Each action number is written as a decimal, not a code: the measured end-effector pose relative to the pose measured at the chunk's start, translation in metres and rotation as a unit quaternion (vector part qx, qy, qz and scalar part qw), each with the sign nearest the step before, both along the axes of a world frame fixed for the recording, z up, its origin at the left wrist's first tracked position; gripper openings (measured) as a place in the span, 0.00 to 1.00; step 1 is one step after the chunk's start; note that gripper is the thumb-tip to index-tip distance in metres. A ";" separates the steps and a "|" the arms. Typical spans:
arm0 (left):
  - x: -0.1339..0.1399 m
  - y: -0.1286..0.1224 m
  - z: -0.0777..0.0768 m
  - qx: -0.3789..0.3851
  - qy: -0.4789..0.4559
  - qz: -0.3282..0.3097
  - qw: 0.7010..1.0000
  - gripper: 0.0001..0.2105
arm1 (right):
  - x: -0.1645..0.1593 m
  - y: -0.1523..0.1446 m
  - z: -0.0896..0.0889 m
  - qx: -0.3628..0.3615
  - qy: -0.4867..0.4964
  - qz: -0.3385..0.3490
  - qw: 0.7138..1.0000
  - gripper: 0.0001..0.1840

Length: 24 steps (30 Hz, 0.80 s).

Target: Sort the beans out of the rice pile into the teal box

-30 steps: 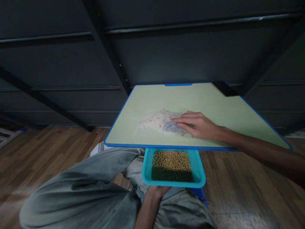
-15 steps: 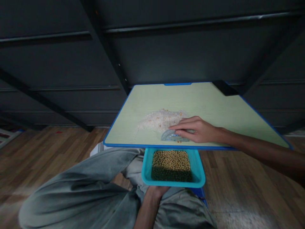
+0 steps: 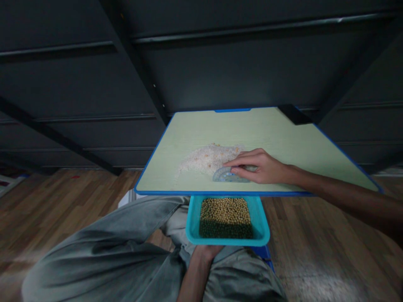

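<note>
My right hand [image 3: 262, 165] is closed on a clear half-round protractor [image 3: 225, 175], pinching it between thumb and fingers. The protractor stands low over the light-green tabletop [image 3: 302, 147], its straight side toward the near edge. Just beyond it a spread heap of white rice-like grains [image 3: 201, 158] lies with several yellow beans among it. Below the near edge, a turquoise tray [image 3: 192, 224] holds many tan round beans [image 3: 226, 212], with the nearer part in shadow. My left hand [image 3: 206, 251] supports this tray from beneath; its fingers are hidden under it.
A black flat object, perhaps a phone [image 3: 294, 114], lies at the table's far right corner. Dark metal panels [image 3: 233, 71] rise behind the table. My crossed legs [image 3: 126, 251] are below its near edge, over the wooden floor [image 3: 315, 235].
The few yellow beans that lay by the protractor's near side are no longer on the tabletop there. The protractor and right hand have shifted slightly away from the near edge.
</note>
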<state>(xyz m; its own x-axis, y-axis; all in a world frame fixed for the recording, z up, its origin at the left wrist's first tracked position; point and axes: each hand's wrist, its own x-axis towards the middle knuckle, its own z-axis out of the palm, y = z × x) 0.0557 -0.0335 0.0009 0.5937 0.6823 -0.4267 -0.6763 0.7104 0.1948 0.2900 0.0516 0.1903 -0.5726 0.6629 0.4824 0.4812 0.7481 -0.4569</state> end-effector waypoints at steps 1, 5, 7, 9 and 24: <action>0.000 0.000 0.000 0.001 0.002 0.000 1.000 0.20 | 0.003 0.002 0.002 0.003 0.002 -0.005 1.000 0.14; 0.001 0.000 0.004 0.009 -0.017 -0.003 1.000 0.19 | 0.015 0.007 0.009 -0.009 -0.007 -0.010 1.000 0.13; 0.001 -0.001 0.005 0.014 -0.027 -0.002 1.000 0.18 | 0.019 0.008 0.009 -0.018 -0.014 -0.011 1.000 0.13; 0.000 -0.002 0.002 0.021 -0.028 -0.003 0.999 0.17 | 0.020 0.008 0.008 -0.029 -0.018 -0.005 0.999 0.13; 0.001 -0.002 -0.005 0.018 -0.026 -0.004 0.999 0.16 | 0.005 -0.004 0.001 -0.050 0.005 0.073 0.996 0.14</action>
<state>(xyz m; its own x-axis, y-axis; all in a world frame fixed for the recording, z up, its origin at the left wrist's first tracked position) 0.0566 -0.0350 -0.0039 0.6199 0.6921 -0.3698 -0.6807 0.7088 0.1853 0.2955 0.0475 0.1910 -0.6622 0.6178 0.4240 0.3651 0.7602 -0.5375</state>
